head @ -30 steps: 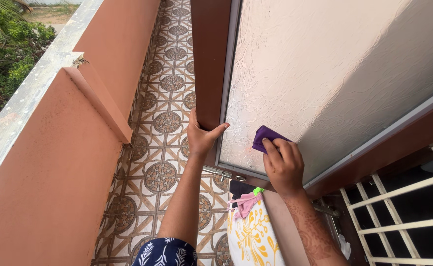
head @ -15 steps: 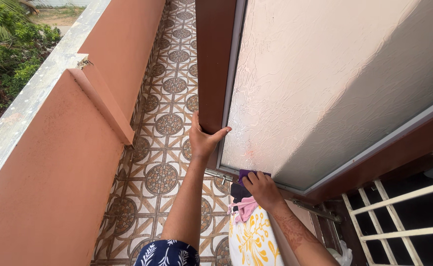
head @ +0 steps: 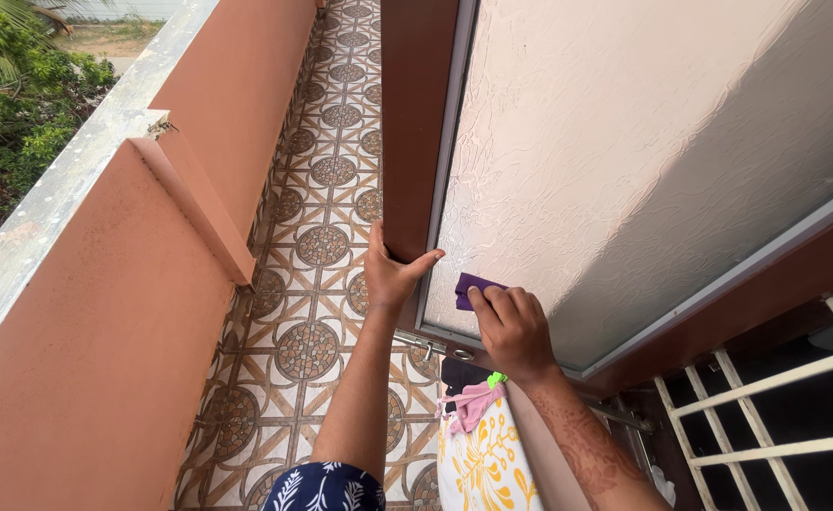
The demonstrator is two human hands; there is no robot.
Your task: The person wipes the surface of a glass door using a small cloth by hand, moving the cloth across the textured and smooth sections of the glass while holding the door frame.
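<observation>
My left hand (head: pixel 390 270) grips the lower corner of the brown frame (head: pixel 415 123) of an open window shutter. My right hand (head: pixel 513 326) presses a small purple cloth (head: pixel 470 286) against the frosted, textured glass pane (head: pixel 644 142) near its bottom left corner. The fingers cover most of the cloth; only its left end shows. Both forearms reach up from the bottom of the view.
A salmon-coloured parapet wall (head: pixel 123 284) runs along the left of a patterned tile balcony floor (head: pixel 327 180). White window bars (head: pixel 776 397) stand at the bottom right. Yellow-flowered cloth (head: pixel 478 464), pink fabric (head: pixel 473 402) and a green clip hang below the shutter. Trees lie beyond the wall.
My right hand with the purple cloth dropped to the pane's bottom edge, then came back up and left to the lower left corner. The left hand stayed on the frame.
</observation>
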